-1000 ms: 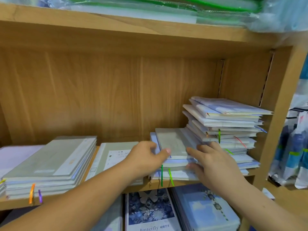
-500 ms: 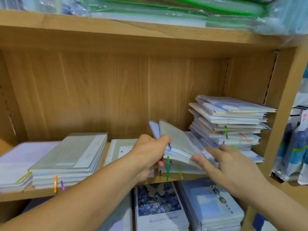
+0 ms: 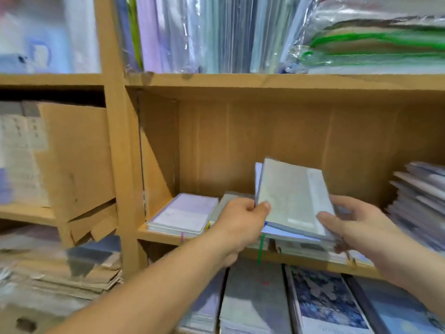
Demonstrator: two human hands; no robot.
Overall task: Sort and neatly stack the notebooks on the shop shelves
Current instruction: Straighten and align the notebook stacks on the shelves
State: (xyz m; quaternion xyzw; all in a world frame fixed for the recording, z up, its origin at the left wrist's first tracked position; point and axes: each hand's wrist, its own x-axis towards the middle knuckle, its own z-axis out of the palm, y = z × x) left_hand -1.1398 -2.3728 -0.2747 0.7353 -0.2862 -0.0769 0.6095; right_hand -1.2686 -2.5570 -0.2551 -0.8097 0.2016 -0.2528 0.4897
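Note:
A small bundle of grey-green and pale blue notebooks (image 3: pixel 293 196) is held tilted above the middle wooden shelf (image 3: pixel 216 239). My left hand (image 3: pixel 243 222) grips its left edge, thumb on the top cover. My right hand (image 3: pixel 356 225) holds its lower right corner, thumb on the cover and fingers beneath. A lilac-covered pile of notebooks (image 3: pixel 183 213) lies at the shelf's left end. A tall uneven stack of notebooks (image 3: pixel 419 194) stands at the right edge, blurred. More notebooks lie under the held bundle, mostly hidden by it.
An upright wooden post (image 3: pixel 120 165) divides this bay from a left bay holding a torn cardboard box (image 3: pixel 74 165). Plastic-wrapped folders (image 3: pixel 216 32) fill the shelf above. Notebooks with butterfly covers (image 3: pixel 322 300) lie on the shelf below.
The bundle has risen off the shelf pile and now tilts up in both hands. My right hand closed onto its corner. My view swung left, exposing the post and the left bay.

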